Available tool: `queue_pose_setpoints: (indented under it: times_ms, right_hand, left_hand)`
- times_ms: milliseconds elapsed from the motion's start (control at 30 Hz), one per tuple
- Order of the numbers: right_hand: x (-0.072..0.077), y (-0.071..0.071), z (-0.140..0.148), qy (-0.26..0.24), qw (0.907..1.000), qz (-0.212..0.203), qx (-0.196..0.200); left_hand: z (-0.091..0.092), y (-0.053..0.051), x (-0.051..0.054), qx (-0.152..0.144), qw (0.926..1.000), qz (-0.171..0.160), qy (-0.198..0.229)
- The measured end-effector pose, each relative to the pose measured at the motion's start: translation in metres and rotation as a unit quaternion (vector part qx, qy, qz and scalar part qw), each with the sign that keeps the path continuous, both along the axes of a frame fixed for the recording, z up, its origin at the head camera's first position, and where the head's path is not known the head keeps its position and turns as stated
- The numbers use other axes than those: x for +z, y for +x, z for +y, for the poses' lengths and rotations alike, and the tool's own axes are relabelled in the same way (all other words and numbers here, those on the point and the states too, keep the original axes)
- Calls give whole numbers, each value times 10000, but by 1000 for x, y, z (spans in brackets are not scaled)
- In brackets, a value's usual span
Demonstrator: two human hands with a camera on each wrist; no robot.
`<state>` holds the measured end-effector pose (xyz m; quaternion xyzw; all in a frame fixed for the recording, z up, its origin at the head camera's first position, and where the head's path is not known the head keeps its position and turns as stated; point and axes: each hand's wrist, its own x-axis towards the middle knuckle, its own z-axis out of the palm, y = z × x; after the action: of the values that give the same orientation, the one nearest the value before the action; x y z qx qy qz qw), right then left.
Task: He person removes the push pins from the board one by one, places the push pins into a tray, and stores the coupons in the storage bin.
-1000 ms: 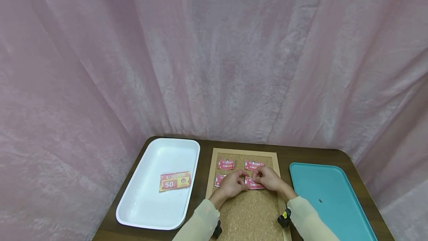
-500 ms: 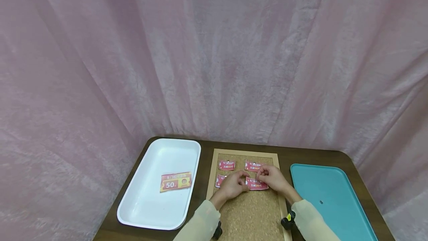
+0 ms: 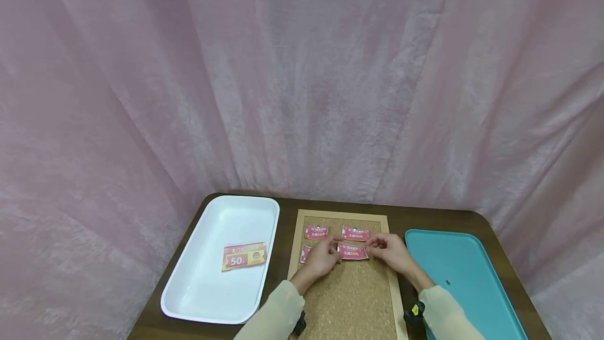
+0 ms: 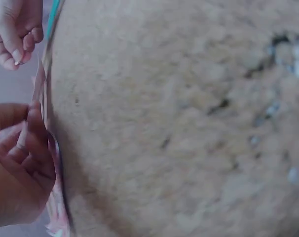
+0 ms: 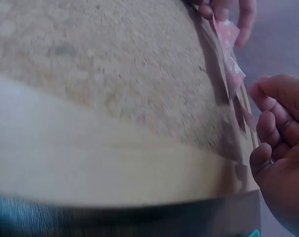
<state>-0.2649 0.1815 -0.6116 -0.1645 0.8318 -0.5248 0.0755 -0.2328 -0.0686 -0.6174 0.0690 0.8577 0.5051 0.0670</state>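
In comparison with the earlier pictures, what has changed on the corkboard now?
The lower-right coupon, pinched by the left hand, has shifted toward the far edge of the corkboard. The right hand has moved right, from the coupon's top edge to beside its right end; whether that hand holds anything is unclear. The other coupons, the white tray and the teal tray stay in place.

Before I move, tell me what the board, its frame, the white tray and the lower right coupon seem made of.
Board: likely cork, matte, by its speckled grain.
Frame: seemingly pale wood, smooth, from its tan colour.
White tray: probably plastic, glossy, given its rounded corners and soft glints.
Lower right coupon: likely printed paper, thin and slightly curved, finish unclear.
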Motion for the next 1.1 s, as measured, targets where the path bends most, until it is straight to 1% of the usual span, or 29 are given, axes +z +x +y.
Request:
queue_pose_setpoints:
  times_ms: [100, 167, 300, 400, 533, 667, 867, 1000, 1100]
  right_hand:
    - [1, 1, 6, -25, 10000, 33, -13]
    - [1, 2, 9, -76, 10000, 23, 10]
    - [4, 6, 17, -188, 9996, 173, 131]
    - [6, 7, 22, -165, 9994, 257, 154]
    - [7, 8, 27, 15, 9999, 148, 67]
    - [6, 9, 32, 98, 9999, 105, -15]
    - [4, 13, 43, 63, 9996, 278, -19]
    - [5, 14, 49, 81, 9992, 345, -164]
    - [8, 17, 55, 183, 9986, 384, -303]
  left_hand:
    - [-1, -1, 6, 149, 9994, 155, -256]
    - [-2, -1, 10, 158, 9991, 201, -341]
    - [-3, 1, 19, 71, 9986, 199, -486]
    - [-5, 5, 27, -18, 9988, 158, -453]
    - [-10, 7, 39, -143, 9986, 193, -469]
    - [-20, 8, 54, -325, 9974, 363, -527]
    - [-39, 11, 78, -554, 9966, 400, -450]
    - [-55, 12, 91, -529, 9961, 497, -510]
    - [-67, 12, 98, -487, 9955, 539, -609]
